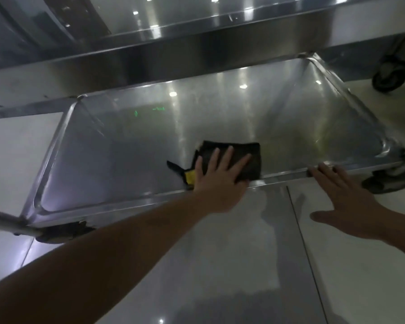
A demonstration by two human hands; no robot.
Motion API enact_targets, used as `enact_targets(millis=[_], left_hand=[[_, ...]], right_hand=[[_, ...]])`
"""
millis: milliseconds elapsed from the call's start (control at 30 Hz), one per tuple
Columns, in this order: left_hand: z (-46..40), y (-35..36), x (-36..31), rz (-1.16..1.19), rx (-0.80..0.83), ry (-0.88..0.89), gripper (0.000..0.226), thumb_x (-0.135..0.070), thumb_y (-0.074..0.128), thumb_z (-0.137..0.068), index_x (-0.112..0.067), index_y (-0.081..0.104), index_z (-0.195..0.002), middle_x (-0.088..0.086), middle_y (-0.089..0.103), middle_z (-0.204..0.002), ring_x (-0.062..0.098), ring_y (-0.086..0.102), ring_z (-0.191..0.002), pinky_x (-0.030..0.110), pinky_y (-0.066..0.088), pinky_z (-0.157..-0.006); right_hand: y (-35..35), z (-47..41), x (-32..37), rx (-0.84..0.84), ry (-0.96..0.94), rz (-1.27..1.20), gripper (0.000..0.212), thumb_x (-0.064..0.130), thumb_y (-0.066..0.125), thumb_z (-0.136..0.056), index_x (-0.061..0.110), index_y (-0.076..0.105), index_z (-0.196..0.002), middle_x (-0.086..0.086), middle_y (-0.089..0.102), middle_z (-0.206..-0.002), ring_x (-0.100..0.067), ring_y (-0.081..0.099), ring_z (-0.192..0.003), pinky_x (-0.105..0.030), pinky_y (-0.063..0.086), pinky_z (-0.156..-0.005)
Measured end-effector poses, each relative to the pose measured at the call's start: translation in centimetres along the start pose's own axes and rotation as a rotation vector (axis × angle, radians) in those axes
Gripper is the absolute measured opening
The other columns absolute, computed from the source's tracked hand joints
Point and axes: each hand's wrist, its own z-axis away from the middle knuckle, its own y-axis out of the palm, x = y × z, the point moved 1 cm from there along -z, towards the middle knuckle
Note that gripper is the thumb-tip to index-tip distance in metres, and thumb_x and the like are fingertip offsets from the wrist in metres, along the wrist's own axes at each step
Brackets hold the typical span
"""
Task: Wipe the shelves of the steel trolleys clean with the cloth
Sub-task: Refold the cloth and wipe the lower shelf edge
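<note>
A dark folded cloth (249, 152) with a yellow patch lies flat on the lower steel shelf (131, 146) of a trolley, close to the shelf's near rim. My left hand (220, 176) presses flat on the cloth, fingers spread and pointing away from me. My right hand (344, 195) is spread, its fingertips resting on the near rim of the same shelf to the right of the cloth, holding nothing. Above and behind is the trolley's upper shelf (173, 50), seen from its edge.
A caster wheel (386, 78) of another trolley stands at the far right. This trolley's own wheels show at the right (384, 183) and at the lower left corner (63, 232). A steel tube (0, 220) runs off left. Pale glossy floor tiles (220, 265) lie below me.
</note>
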Motion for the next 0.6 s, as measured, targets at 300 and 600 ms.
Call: enact_targets(millis=[300,600], left_hand=[[6.6,-0.9,6.8,-0.177,-0.216,0.077,0.060,-0.054,0.031,-0.092,-0.048,0.022,-0.152,-0.008,0.026,-0.162,0.020,0.020,-0.150,0.054,0.014,-0.118],[6.6,-1.1,12.9,-0.224,-0.406,0.155,0.055,-0.045,0.040,-0.096,-0.026,0.045,-0.148,0.001,0.045,-0.152,0.026,0.035,-0.144,0.056,0.026,-0.112]], right_hand=[[-0.9,0.7,0.7,-0.114,0.046,-0.001,0.092,0.059,0.062,-0.078,0.041,0.010,-0.151,0.015,0.007,-0.160,-0.014,0.006,-0.146,-0.046,0.023,-0.112],[-0.2,1.1,2.4,-0.154,0.036,0.109,0.095,0.069,0.054,-0.071,0.041,0.008,-0.149,0.015,0.013,-0.159,-0.015,0.011,-0.146,-0.045,0.016,-0.114]])
